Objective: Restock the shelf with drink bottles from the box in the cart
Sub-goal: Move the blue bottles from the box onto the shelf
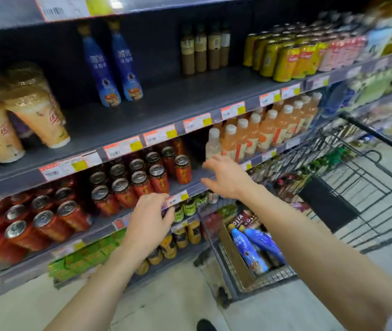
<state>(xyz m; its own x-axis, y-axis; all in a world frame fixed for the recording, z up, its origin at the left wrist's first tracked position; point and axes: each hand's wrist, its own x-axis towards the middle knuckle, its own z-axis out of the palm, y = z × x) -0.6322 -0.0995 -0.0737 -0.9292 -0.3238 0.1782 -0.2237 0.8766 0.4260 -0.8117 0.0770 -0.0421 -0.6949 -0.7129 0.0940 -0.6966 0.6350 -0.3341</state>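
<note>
1. Shelf bottles [99, 68]: deep blue wrap, white characters, orange-brown picture near the base, dull gold cap.
2. Boxed bottles [250, 249]: the same blue; one yellow cap shows.
3. Box [235, 256]: plain brown cardboard; far flap dark maroon with white lettering.
4. Cart [367, 187]: black wire grid.
5. Shelf boards [166, 101]: dark grey.
6. Price tags [122, 146]: white with orange-red and yellow patches.
7. Red cans [159, 180]: red with orange markings, silver tops.
8. Cups [37, 115]: cream-beige, red script, amber-tinted lids.
9. Peach bottles [264, 130]: peach-orange, white caps.
10. Brown bottles [201, 51]: brown, tan labels, dark caps.
11. Yellow cans [285, 60]: yellow, red label patch.
12. Cartons [82, 256]: bright green.
</note>
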